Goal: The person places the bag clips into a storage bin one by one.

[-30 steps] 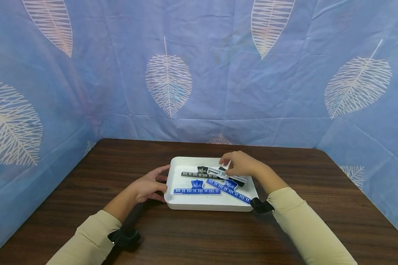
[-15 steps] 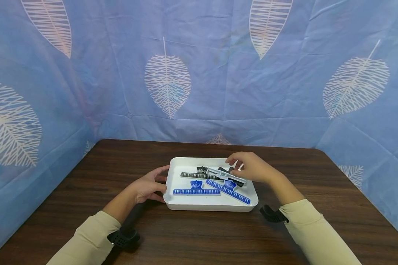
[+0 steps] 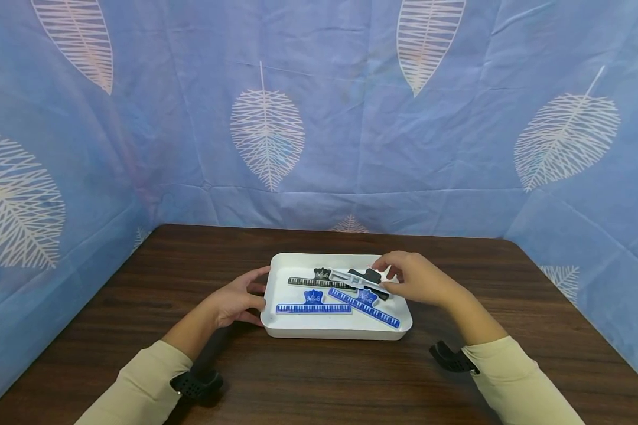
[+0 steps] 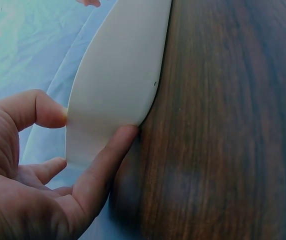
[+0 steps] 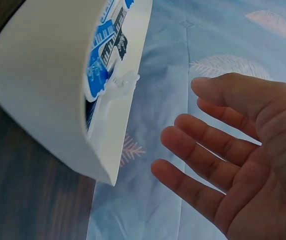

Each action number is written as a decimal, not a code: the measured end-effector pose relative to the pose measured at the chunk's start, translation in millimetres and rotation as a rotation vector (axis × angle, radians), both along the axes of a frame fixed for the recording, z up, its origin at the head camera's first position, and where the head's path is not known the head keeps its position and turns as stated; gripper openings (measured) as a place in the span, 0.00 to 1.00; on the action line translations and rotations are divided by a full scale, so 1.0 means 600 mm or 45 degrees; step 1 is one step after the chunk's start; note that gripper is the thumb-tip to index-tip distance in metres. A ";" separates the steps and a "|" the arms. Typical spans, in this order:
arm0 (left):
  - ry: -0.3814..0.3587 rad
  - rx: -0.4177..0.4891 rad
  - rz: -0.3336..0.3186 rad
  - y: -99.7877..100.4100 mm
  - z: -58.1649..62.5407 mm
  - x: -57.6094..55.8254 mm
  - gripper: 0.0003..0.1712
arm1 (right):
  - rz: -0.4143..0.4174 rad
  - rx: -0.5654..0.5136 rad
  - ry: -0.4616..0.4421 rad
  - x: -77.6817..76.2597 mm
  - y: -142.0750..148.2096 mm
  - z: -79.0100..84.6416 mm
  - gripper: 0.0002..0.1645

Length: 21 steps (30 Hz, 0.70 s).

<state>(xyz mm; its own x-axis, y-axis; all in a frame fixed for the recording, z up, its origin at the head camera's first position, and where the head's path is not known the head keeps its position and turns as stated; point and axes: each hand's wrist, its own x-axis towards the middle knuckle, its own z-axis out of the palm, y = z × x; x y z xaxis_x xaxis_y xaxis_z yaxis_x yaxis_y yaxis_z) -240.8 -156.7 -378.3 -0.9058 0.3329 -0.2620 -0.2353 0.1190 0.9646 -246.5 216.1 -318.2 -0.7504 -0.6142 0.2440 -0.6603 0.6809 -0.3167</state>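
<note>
A white rectangular tray (image 3: 292, 326) sits on the table with several piano-keyboard clips in it. My left hand (image 3: 239, 301) rests against its left end; in the left wrist view the spread fingers (image 4: 123, 137) touch the outer wall and rim. Two blue clips lie toward the near side, one straight (image 3: 313, 307) and one slanted (image 3: 364, 307). Behind them is a black clip (image 3: 313, 282). A white clip (image 3: 351, 278) lies across another black clip (image 3: 371, 275). Beside the tray's right end, my right hand (image 3: 422, 280) holds nothing, its fingers apart in the right wrist view.
The dark wood-grain table (image 3: 319, 378) extends around the tray on all sides. Blue cloth with white leaf prints (image 3: 329, 118) hangs behind the table and along both sides. Black bands (image 3: 197, 383) are worn at both wrists.
My right hand has drawn back to the right from the white clip, which stays among the other clips. The left hand keeps its place at the tray.
</note>
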 end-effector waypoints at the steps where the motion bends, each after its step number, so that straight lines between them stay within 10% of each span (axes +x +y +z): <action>1: 0.000 -0.001 0.003 -0.001 0.000 0.000 0.57 | 0.004 0.000 0.016 0.001 0.002 -0.002 0.18; 21: 0.100 -0.072 0.024 -0.014 0.002 0.012 0.42 | -0.043 0.013 0.088 0.035 0.036 -0.019 0.16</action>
